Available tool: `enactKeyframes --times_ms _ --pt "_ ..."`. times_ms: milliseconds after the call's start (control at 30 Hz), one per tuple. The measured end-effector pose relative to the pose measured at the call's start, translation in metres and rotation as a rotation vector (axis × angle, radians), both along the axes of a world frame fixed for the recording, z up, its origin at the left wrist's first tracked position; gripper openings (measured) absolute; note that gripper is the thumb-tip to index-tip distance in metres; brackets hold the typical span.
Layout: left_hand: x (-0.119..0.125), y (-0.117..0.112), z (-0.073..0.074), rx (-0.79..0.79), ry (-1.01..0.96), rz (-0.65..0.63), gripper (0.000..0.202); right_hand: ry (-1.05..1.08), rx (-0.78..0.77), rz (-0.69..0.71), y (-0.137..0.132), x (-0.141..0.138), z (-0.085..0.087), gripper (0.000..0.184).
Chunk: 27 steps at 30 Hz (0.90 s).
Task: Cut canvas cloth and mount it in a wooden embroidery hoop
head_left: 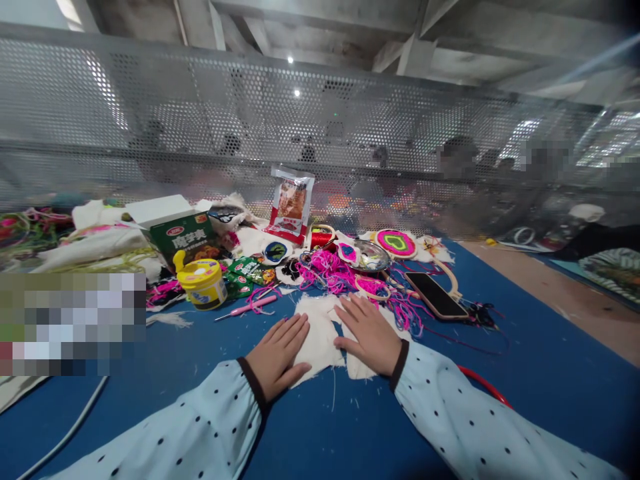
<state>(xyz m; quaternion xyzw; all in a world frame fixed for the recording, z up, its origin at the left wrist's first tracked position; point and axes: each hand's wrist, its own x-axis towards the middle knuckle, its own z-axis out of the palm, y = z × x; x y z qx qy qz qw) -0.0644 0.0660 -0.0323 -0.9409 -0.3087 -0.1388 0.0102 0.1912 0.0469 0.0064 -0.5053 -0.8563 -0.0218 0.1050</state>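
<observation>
My left hand (280, 353) lies flat, fingers stretched out, on the left part of a white cloth (320, 330) with frayed edges. On the right part of the white fabric rests my right hand (370, 333), palm down and fingers spread. A gap showing blue table runs through the cloth between the hands; whether it is one torn piece or two I cannot tell. Just beyond the fingertips is a tangle of pink yarn (327, 270). A pink-handled punch needle (253, 305) lies to the left of the cloth.
On the blue table (300, 440) stand a yellow tub (203, 285), a green box (175, 237) and a snack packet (291, 205). A phone (436, 295) and an embroidery hoop (396, 244) lie to the right. Behind rises a perforated metal screen (200, 113). A grey cable (70, 430) crosses the front left.
</observation>
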Motion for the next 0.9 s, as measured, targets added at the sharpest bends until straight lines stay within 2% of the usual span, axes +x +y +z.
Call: enactKeyframes --times_ms 100,233,367,500,567,733,900 --pt "0.001 -0.001 0.000 0.009 0.006 0.001 0.064 -0.004 -0.017 0.060 0.000 0.000 -0.001 0.068" --pt "0.001 -0.001 0.001 0.017 0.001 0.015 0.064 -0.007 -0.015 0.010 0.000 -0.001 -0.001 0.069" --pt "0.000 0.000 0.001 0.005 0.019 -0.008 0.066 -0.013 -0.034 0.119 0.001 -0.001 0.000 0.067" --pt "0.001 -0.001 0.002 0.001 -0.007 0.010 0.065 0.008 -0.002 -0.016 0.002 -0.001 0.002 0.063" --pt "0.001 -0.001 0.002 -0.003 -0.016 0.017 0.065 0.037 0.015 -0.027 0.001 -0.002 0.005 0.061" --pt "0.001 -0.002 0.003 -0.020 -0.006 0.004 0.065 0.101 -0.084 0.165 -0.003 -0.008 0.012 0.059" --pt "0.002 -0.003 0.003 -0.020 0.004 0.026 0.064 0.136 -0.162 0.195 -0.002 -0.008 0.008 0.058"
